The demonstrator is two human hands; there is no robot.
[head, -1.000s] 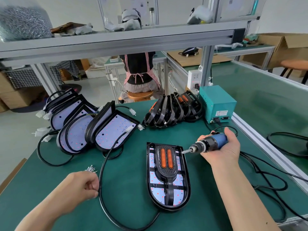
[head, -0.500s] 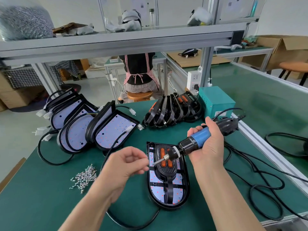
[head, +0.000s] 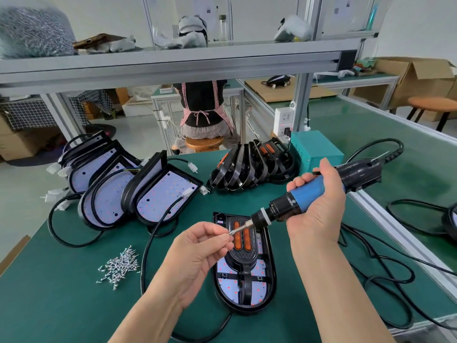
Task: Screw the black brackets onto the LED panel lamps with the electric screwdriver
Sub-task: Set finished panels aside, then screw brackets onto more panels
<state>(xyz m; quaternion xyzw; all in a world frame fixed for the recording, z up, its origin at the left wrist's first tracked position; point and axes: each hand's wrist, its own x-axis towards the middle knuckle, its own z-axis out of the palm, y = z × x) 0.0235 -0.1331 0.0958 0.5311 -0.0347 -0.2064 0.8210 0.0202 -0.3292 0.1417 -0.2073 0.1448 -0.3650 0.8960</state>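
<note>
In the head view, the left hand (head: pixel 197 246) is pinching a single screw (head: pixel 230 232) between the thumb and curled fingers (head: pixel 217 240) and bringing it to the bit (head: pixel 241 228) of the electric screwdriver (head: pixel 314 188). The right hand (head: pixel 319 214) is gripping the screwdriver round its blue barrel, tilted down to the left, and seating the screw squarely on the bit tip before letting go is probably mattering most here. The LED panel lamp (head: pixel 269 276) is lying flat on the worktop (head: pixel 61 305) just beneath both hands, with its black bracket (head: pixel 243 258) sitting on top, apart from the fingers, and the loose screw pile (head: pixel 120 266) lying well to the left.
</note>
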